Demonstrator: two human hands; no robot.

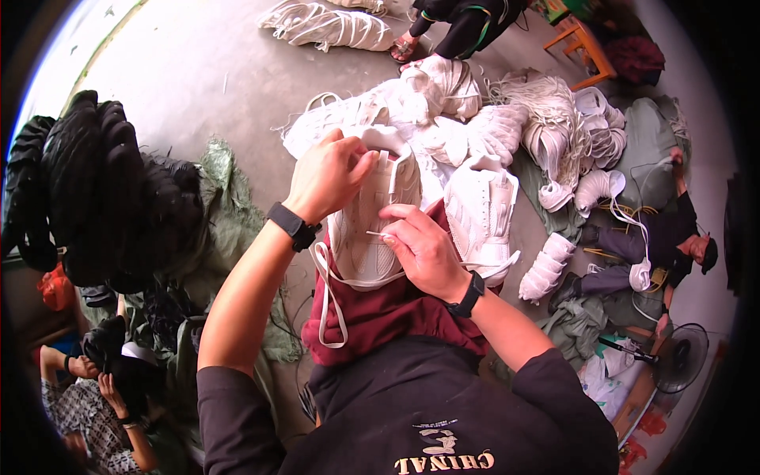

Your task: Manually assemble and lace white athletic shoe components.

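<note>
A white shoe upper [372,210] lies across my lap on dark red cloth. My left hand [331,176] is closed at the far left side of its opening; what its fingers pinch is hidden. Over the shoe's near right part, my right hand [427,249] pinches a white shoelace [375,233], whose short end sticks out to the left. A long loop of white lace [332,313] hangs down at the shoe's near left. To the right, a second white shoe upper [480,210] rests beside the first, next to my right hand but apart from it.
Bundled white uppers [455,119] are heaped beyond my lap. Black stacked uppers [87,182] stand at left. One person [103,396] sits at lower left, another [665,245] at right, and a third [467,24] is at the far side. A fan [682,358] stands lower right.
</note>
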